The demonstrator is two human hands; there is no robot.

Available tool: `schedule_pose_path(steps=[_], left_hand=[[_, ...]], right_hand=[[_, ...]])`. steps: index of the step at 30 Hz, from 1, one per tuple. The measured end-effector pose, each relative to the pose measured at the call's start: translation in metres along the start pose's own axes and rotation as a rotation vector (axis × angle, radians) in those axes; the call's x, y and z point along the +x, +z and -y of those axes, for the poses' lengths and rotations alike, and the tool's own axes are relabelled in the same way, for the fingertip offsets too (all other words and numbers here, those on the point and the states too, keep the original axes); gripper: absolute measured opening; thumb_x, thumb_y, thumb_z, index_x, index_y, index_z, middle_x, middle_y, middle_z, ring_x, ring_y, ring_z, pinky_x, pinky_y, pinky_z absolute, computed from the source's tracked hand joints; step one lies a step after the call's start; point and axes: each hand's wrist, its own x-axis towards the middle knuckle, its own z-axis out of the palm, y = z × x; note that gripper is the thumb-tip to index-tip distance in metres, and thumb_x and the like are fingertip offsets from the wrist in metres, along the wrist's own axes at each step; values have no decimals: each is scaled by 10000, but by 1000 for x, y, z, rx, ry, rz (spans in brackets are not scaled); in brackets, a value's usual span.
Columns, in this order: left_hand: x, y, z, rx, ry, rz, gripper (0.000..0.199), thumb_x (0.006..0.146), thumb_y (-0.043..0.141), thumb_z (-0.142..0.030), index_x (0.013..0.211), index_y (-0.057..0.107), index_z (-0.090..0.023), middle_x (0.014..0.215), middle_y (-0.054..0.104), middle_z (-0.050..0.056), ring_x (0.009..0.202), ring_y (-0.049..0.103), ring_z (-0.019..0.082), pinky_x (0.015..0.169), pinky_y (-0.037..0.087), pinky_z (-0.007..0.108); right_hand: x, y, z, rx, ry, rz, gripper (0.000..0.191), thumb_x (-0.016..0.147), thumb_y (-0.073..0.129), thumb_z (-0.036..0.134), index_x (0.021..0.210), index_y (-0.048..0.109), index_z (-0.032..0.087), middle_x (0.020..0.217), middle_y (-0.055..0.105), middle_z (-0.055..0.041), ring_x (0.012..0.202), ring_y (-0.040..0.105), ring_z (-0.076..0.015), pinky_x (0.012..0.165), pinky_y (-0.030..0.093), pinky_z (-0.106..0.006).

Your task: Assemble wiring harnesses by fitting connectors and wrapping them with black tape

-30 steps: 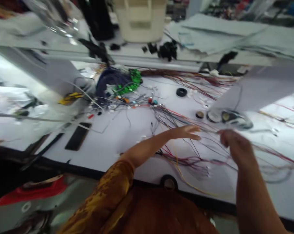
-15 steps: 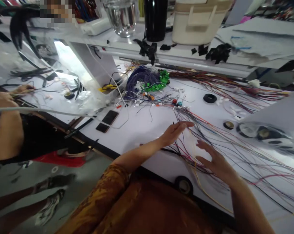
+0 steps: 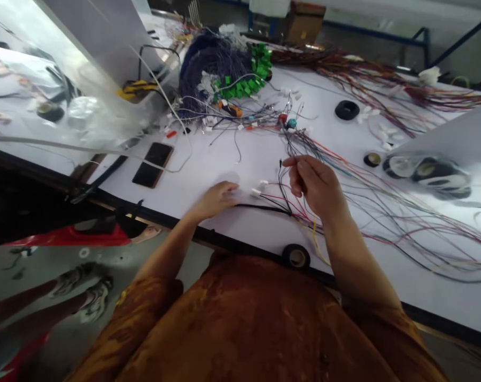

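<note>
My left hand (image 3: 216, 200) rests low over the white table, thumb and fingers apart in a loose curve. Its fingertips are beside the left end of a black sleeved cable (image 3: 260, 207); contact is unclear. My right hand (image 3: 316, 185) hovers over the wire bundle with its index finger pointing left and the other fingers curled in. Whatever those curled fingers hold, if anything, is hidden. Close to that index fingertip stands a black wire end (image 3: 281, 163). Between the hands lie white connectors (image 3: 256, 192) on red and black leads, joining the loose wires (image 3: 368, 207) running right.
A tape roll (image 3: 297, 257) sits at the front edge. Leftward are a phone (image 3: 153, 164) and a white cord (image 3: 105, 148). Behind lie a purple wire coil (image 3: 200, 66) with green connectors (image 3: 240, 87), an orange-handled tool (image 3: 230, 109) and a black ring (image 3: 346, 110). A bagged roll (image 3: 427, 172) is at right.
My view has shifted, dropping the shelf out of sight. My left hand has moved left off the wires to the sleeved cable's end. The right hand's spread fingers have curled in, and it has moved up.
</note>
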Motion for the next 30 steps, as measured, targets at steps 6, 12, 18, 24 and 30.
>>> schedule_pose_path(steps=[6, 12, 18, 24, 30], left_hand=[[13, 24, 2, 151, 97, -1, 397, 885, 648, -333, 1250, 636, -175, 1269, 658, 129, 1178, 605, 279, 1052, 465, 456], [44, 48, -3, 195, 240, 11, 181, 886, 632, -309, 1014, 658, -184, 1108, 671, 108, 1058, 602, 269, 975, 467, 415], [40, 47, -11, 73, 97, 55, 202, 860, 648, -273, 1049, 623, -206, 998, 688, 48, 821, 608, 182, 802, 472, 324], [39, 43, -15, 113, 150, 131, 112, 850, 670, -307, 857, 654, -196, 882, 674, 45, 833, 601, 197, 832, 469, 348], [42, 51, -26, -428, -78, -4, 222, 814, 725, -360, 936, 688, -178, 795, 698, 23, 705, 620, 137, 723, 502, 280]], right_hand=[[19, 40, 14, -12, 30, 185, 304, 978, 560, 508, 990, 654, 220, 743, 537, 11, 533, 403, -74, 462, 327, -229], [19, 37, -22, -234, 2, 151, 63, 910, 575, 272, 897, 604, 218, 720, 565, 18, 663, 485, -113, 620, 409, -258], [-5, 7, -76, -380, 103, 14, 112, 864, 589, 288, 789, 574, 205, 701, 543, 23, 658, 456, -118, 627, 363, -273], [-20, 2, -88, -319, 145, -34, 111, 836, 597, 295, 770, 577, 209, 706, 543, 21, 652, 443, -120, 618, 353, -274], [-26, 1, -93, -333, 104, -65, 96, 859, 614, 283, 791, 607, 216, 721, 578, 9, 675, 490, -135, 646, 388, -289]])
